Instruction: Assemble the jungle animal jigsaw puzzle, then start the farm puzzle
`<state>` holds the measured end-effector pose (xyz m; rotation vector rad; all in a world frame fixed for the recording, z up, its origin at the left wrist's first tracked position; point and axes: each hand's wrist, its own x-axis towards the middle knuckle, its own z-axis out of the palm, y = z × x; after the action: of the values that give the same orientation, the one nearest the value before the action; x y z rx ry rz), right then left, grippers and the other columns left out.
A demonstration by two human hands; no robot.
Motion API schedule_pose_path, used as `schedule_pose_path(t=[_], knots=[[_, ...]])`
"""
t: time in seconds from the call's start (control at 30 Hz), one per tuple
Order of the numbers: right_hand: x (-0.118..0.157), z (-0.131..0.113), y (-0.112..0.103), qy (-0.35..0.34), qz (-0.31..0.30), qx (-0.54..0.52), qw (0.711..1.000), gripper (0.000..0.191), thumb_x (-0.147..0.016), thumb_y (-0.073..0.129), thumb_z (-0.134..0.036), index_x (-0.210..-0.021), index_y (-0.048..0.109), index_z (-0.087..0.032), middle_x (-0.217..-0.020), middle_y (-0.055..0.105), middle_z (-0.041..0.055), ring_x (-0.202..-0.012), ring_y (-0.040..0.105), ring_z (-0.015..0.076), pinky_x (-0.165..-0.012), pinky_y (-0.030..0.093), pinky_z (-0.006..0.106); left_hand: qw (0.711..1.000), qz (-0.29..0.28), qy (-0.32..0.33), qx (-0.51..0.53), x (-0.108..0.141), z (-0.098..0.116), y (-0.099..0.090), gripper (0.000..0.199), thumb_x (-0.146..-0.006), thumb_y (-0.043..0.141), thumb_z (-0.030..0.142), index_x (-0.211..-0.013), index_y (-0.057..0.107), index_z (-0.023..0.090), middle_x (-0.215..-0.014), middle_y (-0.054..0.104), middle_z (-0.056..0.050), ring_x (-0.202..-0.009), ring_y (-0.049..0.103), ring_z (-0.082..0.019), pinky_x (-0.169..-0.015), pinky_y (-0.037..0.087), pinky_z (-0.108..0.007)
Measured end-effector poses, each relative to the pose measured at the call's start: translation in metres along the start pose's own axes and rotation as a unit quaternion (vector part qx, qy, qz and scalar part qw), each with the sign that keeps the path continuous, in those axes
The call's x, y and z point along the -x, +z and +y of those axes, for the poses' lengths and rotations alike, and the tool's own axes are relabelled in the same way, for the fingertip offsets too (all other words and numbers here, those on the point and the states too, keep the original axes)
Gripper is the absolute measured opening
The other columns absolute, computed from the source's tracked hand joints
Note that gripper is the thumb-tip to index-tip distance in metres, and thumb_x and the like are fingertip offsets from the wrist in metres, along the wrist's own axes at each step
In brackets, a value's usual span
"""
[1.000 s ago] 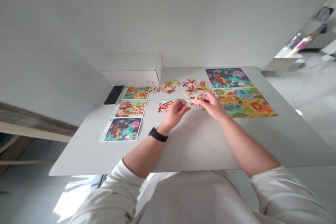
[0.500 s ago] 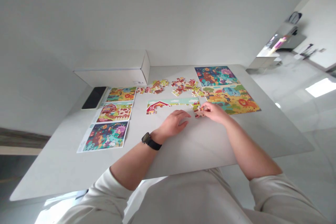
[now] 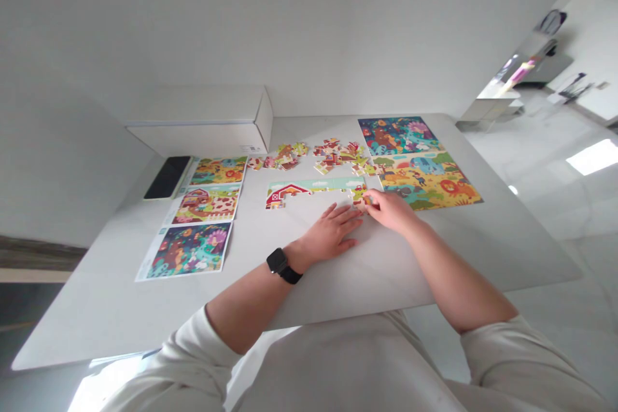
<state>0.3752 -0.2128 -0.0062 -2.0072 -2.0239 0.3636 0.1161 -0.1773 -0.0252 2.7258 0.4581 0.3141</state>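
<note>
A partly joined farm jigsaw puzzle (image 3: 333, 184) lies mid-table, its joined strip showing a red barn at the left and green land along the top. At its right end, my right hand (image 3: 392, 211) has thumb and fingers closed on a puzzle piece (image 3: 359, 202), against the strip's edge. My left hand (image 3: 333, 232) rests palm down below the strip, fingers stretched out, the tips by that same piece. Whether they touch it is hard to make out. Loose puzzle pieces (image 3: 334, 158) lie in a heap behind the strip, and another heap of pieces (image 3: 286, 158) sits to its left.
Two finished-looking animal pictures (image 3: 425, 177) lie flat at the right. Printed picture sheets (image 3: 193, 250) run down the left side, beside a black phone (image 3: 168, 177). A white box (image 3: 197, 136) stands at the back left against the wall.
My left hand has shifted right and its fingers have spread toward the piece at the strip's right end. My right hand has moved slightly left, still gripping there.
</note>
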Motion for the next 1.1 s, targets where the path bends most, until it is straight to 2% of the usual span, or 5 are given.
schedule_pose_path(t=[0.3,0.47,0.8,0.93,1.1], knots=[[0.003,0.001,-0.009,-0.031,-0.021,-0.041,0.998,0.002,-0.098,0.076,-0.025,-0.099,0.077,-0.025,-0.087,0.082,0.0024,-0.077,0.071,0.0201,-0.070,0.042,0.030,0.999,-0.008,0.023,0.020,0.003,-0.002,0.000,0.054,-0.111,0.061,0.047,-0.162,0.061,0.028,-0.176,0.051,-0.010,-0.168,0.040,-0.035,-0.142,0.021,-0.065],[0.005,0.005,-0.013,-0.063,-0.059,-0.069,0.994,0.012,-0.097,0.075,-0.022,-0.085,0.076,-0.024,-0.081,0.081,0.0013,-0.072,0.070,0.0186,-0.068,0.042,0.029,0.997,-0.004,0.063,0.054,0.005,0.003,-0.006,0.045,-0.111,0.061,0.040,-0.154,0.067,0.029,-0.171,0.059,-0.009,-0.165,0.045,-0.032,-0.142,0.023,-0.062],[0.005,0.012,-0.014,-0.149,-0.067,-0.074,0.984,0.017,-0.100,0.069,-0.018,-0.092,0.082,-0.025,-0.095,0.083,0.0036,-0.089,0.074,0.0224,-0.082,0.050,0.033,0.990,0.012,0.119,0.077,0.005,0.010,-0.010,0.042,-0.105,0.068,0.031,-0.146,0.069,0.024,-0.156,0.070,-0.012,-0.149,0.062,-0.031,-0.134,0.038,-0.052],[0.006,0.014,-0.011,-0.141,-0.024,-0.088,0.986,0.014,-0.103,0.069,-0.024,-0.109,0.082,-0.026,-0.101,0.082,0.0054,-0.091,0.076,0.0235,-0.085,0.057,0.035,0.989,0.015,0.132,0.066,0.005,0.013,-0.010,0.040,-0.106,0.067,0.032,-0.145,0.070,0.023,-0.152,0.073,-0.013,-0.144,0.065,-0.031,-0.129,0.042,-0.051],[0.004,0.018,-0.006,-0.173,0.046,-0.054,0.982,0.021,-0.106,0.065,-0.028,-0.119,0.082,-0.028,-0.124,0.079,0.0100,-0.117,0.075,0.0290,-0.107,0.059,0.046,0.989,0.012,0.137,0.056,0.004,0.017,-0.012,0.035,-0.108,0.065,0.032,-0.141,0.071,0.021,-0.152,0.072,-0.013,-0.142,0.066,-0.030,-0.126,0.044,-0.050]])
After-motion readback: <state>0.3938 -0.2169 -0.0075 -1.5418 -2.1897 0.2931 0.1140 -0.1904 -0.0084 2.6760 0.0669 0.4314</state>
